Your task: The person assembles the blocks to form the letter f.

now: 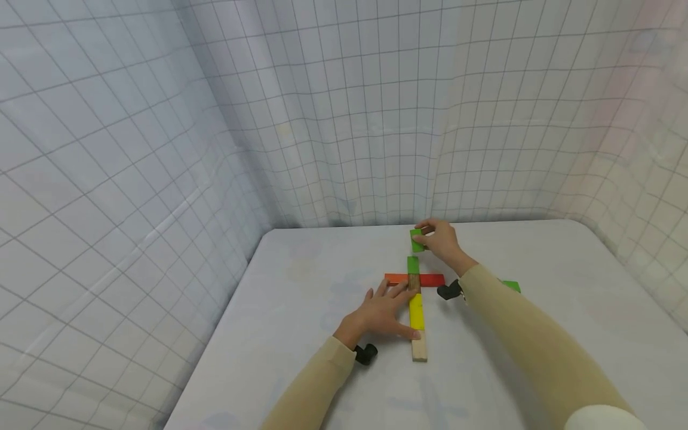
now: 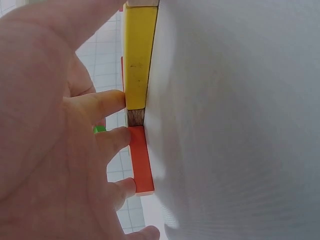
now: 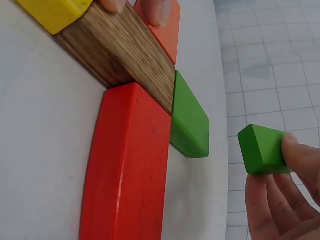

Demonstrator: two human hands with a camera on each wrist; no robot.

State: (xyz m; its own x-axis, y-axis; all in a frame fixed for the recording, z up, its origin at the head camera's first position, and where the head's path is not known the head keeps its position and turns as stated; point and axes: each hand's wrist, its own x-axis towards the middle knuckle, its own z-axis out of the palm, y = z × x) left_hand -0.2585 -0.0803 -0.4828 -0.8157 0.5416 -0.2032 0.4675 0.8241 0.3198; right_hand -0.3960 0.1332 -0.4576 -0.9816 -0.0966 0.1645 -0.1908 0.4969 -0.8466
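Wooden blocks lie on the table in a cross. A brown wood-grain block (image 3: pixel 115 50) is at its centre, with an orange block (image 2: pixel 141 160) to the left and a red block (image 1: pixel 434 280) to the right. A green block (image 3: pixel 190 117) extends from the far side; a yellow block (image 1: pixel 416 316) and a pale wood block (image 1: pixel 420 351) run toward the near side. My left hand (image 1: pixel 380 313) spreads its fingers over the cross, fingertips touching the blocks. Just beyond the far end, my right hand (image 1: pixel 442 240) pinches another green block (image 3: pixel 265 150) between thumb and fingers, raised off the table.
One more green block (image 1: pixel 512 286) lies on the right of the white table (image 1: pixel 301 280), partly covered by the right sleeve (image 1: pixel 516 322). White grid-patterned curtains (image 1: pixel 376 119) surround the table at the back and sides.
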